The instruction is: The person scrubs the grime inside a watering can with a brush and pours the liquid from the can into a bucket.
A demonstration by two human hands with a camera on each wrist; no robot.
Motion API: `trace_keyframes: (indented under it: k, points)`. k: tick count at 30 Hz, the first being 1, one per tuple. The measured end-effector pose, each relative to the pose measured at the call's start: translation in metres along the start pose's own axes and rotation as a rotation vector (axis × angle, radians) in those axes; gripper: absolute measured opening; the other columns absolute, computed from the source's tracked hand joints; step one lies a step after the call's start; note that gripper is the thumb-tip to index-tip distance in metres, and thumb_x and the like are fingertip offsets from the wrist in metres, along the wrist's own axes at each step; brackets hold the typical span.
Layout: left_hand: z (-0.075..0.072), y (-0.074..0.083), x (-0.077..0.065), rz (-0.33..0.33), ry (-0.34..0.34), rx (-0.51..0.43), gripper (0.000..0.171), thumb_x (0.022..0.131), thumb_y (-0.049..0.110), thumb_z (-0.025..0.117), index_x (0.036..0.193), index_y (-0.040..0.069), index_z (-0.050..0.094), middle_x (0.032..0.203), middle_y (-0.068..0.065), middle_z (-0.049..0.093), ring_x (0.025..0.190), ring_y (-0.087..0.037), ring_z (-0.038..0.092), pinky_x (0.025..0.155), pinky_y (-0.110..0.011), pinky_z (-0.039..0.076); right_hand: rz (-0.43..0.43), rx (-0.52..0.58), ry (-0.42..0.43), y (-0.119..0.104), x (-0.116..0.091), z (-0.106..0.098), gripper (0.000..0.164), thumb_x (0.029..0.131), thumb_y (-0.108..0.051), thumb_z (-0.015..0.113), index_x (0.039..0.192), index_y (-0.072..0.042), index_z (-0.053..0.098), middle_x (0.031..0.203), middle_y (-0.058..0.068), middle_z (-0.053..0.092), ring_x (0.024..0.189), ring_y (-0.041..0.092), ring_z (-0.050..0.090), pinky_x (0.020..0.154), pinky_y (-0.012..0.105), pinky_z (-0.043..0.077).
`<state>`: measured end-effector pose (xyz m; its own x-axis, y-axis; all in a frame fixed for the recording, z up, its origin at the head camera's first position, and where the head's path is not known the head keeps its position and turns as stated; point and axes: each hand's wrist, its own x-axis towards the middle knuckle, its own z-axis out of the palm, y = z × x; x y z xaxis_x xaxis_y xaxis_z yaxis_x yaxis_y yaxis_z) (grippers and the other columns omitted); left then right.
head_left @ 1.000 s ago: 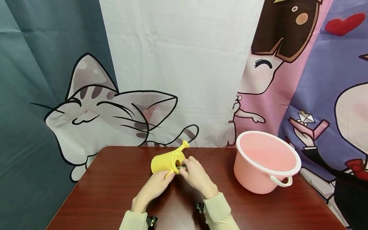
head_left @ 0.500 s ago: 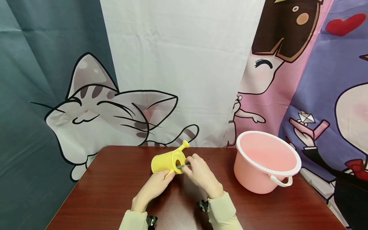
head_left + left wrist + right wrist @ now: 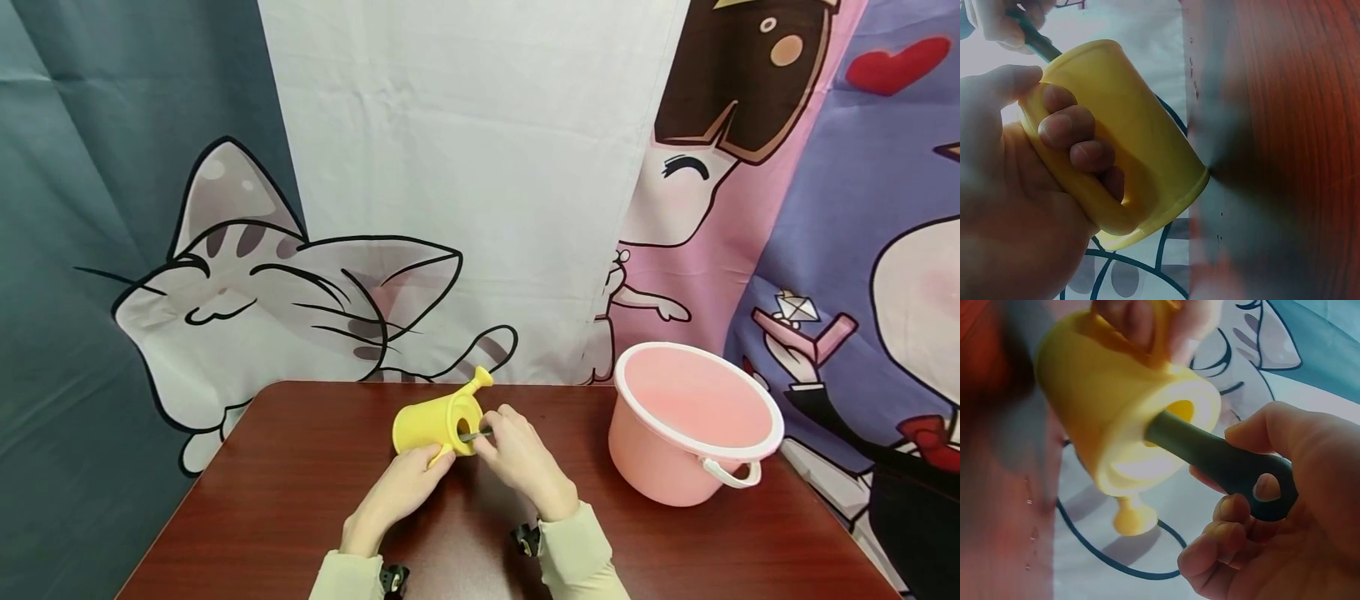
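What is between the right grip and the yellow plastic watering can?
In the right wrist view, a dark green holed handle spans the gap, its end inside the can.

The head camera looks forward and down across the reddish-brown wood-grained counter (image 3: 300, 500); both wrist cameras share a close view of the yellow cylindrical plastic watering can (image 3: 1141, 119), left facing its curved handle (image 3: 1079, 187), right its round opening (image 3: 1182, 411).

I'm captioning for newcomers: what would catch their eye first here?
Probably the yellow watering can, tilted just below the head view's centre, its handle gripped by the left hand while the right hand holds a green tool reaching into it. The pink bucket stands on the table, to the right. A cartoon cat smiles on the backdrop's left.
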<state>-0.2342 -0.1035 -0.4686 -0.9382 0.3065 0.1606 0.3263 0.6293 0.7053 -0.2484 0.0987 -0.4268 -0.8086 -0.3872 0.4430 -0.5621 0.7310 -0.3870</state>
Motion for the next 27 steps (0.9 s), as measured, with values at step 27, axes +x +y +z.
trace_keyframes:
  k: [27]
  points:
    - [0.000,-0.002,0.001,-0.012,-0.018,0.003,0.034,0.102,0.040,0.050,0.074,0.019,0.052,0.063,0.009,0.035,0.057,-0.007,0.036,0.058,-0.026,0.036,0.024,0.003,-0.006,0.003,0.001,0.012,0.005,0.080,-0.013,0.063,0.084,-0.010,0.064,0.078,-0.002,0.048,0.069,0.014,0.048,0.064,0.030,0.044]
